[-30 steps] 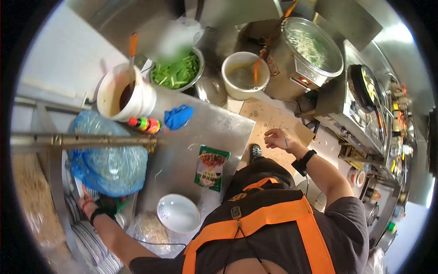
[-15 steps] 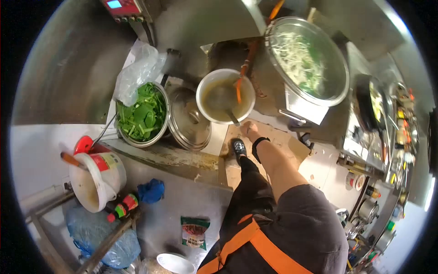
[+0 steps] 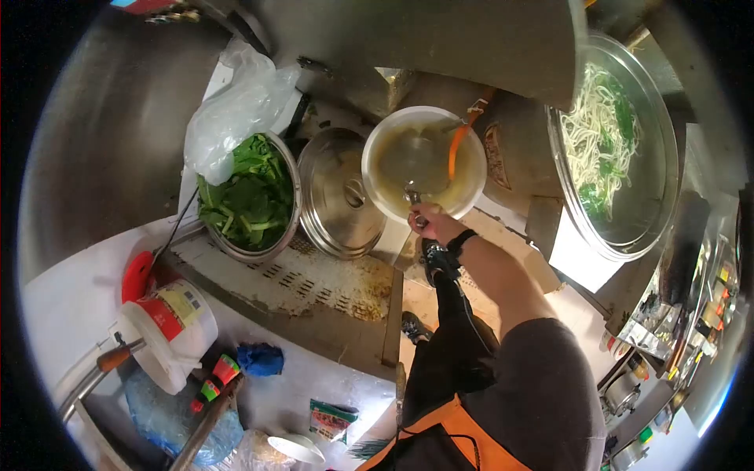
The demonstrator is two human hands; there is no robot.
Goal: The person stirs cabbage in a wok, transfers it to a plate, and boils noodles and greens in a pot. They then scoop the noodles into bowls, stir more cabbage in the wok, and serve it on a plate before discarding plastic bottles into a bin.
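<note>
My right hand [image 3: 428,220] is closed around the metal handle of a utensil [image 3: 413,194] at the near rim of the white bucket [image 3: 372,174]. Cloudy liquid fills much of the bucket, and the utensil's far end is hard to make out in it. An orange handle [image 3: 455,152] leans inside the bucket's right side. To the left sits a round metal lid [image 3: 338,196], beside a metal pot of leafy greens [image 3: 253,196]. My left hand is out of the frame.
A large pot of noodles and greens [image 3: 605,149] stands at the right. At lower left are a white tub [image 3: 169,330], a red-capped bottle [image 3: 214,385], a blue cloth [image 3: 260,359], a green packet [image 3: 331,420] and a white bowl [image 3: 297,449].
The view has shifted toward the bucket and pots. My right hand, earlier empty over the floor, now holds the utensil at the bucket. My left hand has left the view.
</note>
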